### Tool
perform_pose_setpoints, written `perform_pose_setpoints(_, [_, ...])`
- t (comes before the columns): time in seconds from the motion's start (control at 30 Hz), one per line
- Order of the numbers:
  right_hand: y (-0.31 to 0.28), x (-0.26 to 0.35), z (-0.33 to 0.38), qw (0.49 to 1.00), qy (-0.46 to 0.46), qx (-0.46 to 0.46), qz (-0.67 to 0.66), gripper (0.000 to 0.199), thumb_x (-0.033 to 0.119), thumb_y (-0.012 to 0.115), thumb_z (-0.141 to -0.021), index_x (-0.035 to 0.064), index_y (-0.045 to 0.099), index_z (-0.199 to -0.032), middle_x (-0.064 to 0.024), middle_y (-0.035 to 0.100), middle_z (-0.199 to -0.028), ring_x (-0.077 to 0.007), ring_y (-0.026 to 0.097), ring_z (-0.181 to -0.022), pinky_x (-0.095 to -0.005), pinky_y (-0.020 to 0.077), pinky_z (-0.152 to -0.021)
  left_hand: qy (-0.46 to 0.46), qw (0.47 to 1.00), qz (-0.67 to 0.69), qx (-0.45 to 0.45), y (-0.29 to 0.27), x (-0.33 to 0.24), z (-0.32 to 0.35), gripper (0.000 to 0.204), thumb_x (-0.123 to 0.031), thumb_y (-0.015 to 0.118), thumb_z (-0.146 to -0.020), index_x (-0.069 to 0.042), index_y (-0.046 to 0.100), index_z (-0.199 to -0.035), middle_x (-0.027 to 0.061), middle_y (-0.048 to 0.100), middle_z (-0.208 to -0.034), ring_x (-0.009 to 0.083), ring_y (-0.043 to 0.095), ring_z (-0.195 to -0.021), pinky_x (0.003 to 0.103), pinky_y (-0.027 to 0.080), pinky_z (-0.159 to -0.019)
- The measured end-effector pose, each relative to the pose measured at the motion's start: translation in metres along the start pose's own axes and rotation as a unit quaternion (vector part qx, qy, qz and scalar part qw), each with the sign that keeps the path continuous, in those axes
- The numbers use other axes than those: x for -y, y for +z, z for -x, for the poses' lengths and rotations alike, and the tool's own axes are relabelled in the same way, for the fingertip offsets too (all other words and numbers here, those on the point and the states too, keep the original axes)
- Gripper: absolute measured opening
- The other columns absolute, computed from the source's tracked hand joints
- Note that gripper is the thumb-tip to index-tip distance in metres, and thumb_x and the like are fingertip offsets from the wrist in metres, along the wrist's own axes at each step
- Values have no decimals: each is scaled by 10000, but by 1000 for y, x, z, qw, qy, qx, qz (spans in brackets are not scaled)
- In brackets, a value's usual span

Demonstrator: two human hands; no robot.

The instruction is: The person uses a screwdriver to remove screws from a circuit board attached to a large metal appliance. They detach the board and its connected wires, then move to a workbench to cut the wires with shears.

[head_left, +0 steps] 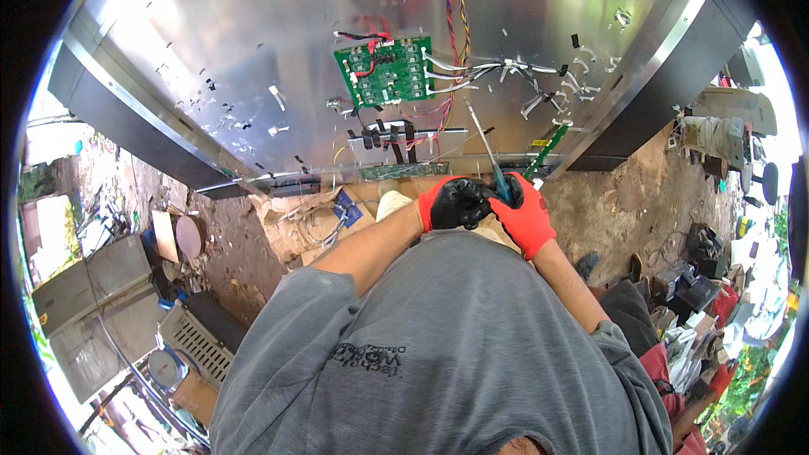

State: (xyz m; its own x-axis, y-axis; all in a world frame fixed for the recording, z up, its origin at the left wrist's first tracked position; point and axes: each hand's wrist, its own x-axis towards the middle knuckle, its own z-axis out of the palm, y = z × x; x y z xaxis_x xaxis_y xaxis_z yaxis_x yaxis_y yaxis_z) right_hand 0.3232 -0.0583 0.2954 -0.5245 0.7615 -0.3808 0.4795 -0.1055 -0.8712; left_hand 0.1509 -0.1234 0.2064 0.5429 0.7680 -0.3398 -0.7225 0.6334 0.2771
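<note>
A round brown disc (190, 237) sits beside a pale board (164, 235) at left, near a slotted grey panel (197, 344); dark clutter (696, 291) crowds the brown floor (619, 206) at right.

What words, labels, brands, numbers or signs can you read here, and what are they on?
Gray shirt: dark, upside-down chest lettering; I won't copy it.
Large green circuit board: markings too small to read.
Narrow green board: yellow label, too small to read.
Teal-handled tool: no legible marking.
</note>
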Motion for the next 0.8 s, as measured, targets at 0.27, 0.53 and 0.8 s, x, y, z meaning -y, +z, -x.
perform_pose_setpoints(0.27, [13, -19, -9, 982, -78, -23, 168, 437, 266, 714, -768, 13, 576, -1097, -151, 646, -980, -309, 616, -956, -367, 478, -833, -5, 994, 108, 21, -14, 17, 4, 257, -224, 534, -881, -50, 622, -1049, 87, 647, -878, 205, 613, -720, 324, 483, -556])
perform_pose_setpoints(0.53, [32, -20, -30, 956, 99, 89, -262, 257, 156, 664, -847, 39, 595, -1065, -24, 545, -640, -144, 533, -489, -303, 444, -470, 126, 977, -113, -126, -34, 1, 57, 141, -77, 534, -844, -68, 614, -960, 15, 548, -741, 118, 502, -604, 248, 401, -534])
perform_pose_setpoints(0.8, [69, -81, -137, 993, -8, -42, -113, 392, 190, 674, -809, 44, 606, -1167, -94, 661, -984, -199, 609, -899, -320, 472, -816, 200, 950, 82, -226, -145, -26, 119, 310, -349, 412, -934, -126, 622, -984, 35, 617, -789, 176, 572, -645, 323, 447, -516])
